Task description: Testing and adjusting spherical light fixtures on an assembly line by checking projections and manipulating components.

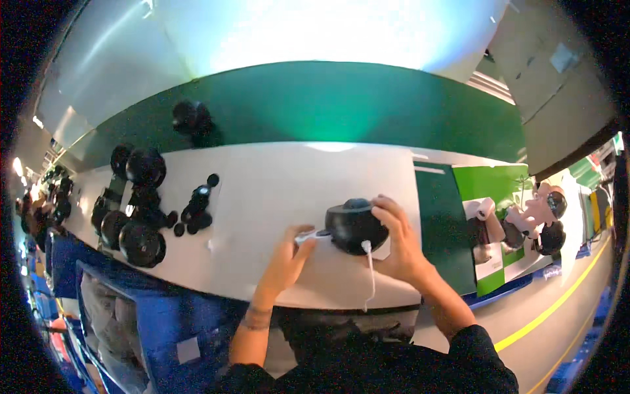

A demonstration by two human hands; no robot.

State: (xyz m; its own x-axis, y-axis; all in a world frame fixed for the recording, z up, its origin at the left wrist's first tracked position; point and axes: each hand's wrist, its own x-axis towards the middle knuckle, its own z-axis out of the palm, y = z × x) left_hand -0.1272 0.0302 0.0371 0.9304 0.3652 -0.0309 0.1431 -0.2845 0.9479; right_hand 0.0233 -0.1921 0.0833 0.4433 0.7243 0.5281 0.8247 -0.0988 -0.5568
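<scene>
A rounded black object [354,228] with a smaller domed top rests on the white work surface in front of me. My right hand [399,246] grips its right side, with the fingers bent over the upper edge. A white cord [372,279] comes off its near side and hangs toward the table edge. In my left hand [289,258], thumb and fingers close on a small white handheld piece [314,236] with a dark end. That end meets or nearly meets the black object's left side; I cannot tell whether they touch.
Several round black parts [143,243] stand in clusters on the left, with smaller black pieces [197,207] beside them. Another dark part [190,117] sits on the green strip at the back. Pinkish-white pieces [533,211] lie on a green-and-white sheet [483,184] at right. A blue bin [164,315] stands lower left.
</scene>
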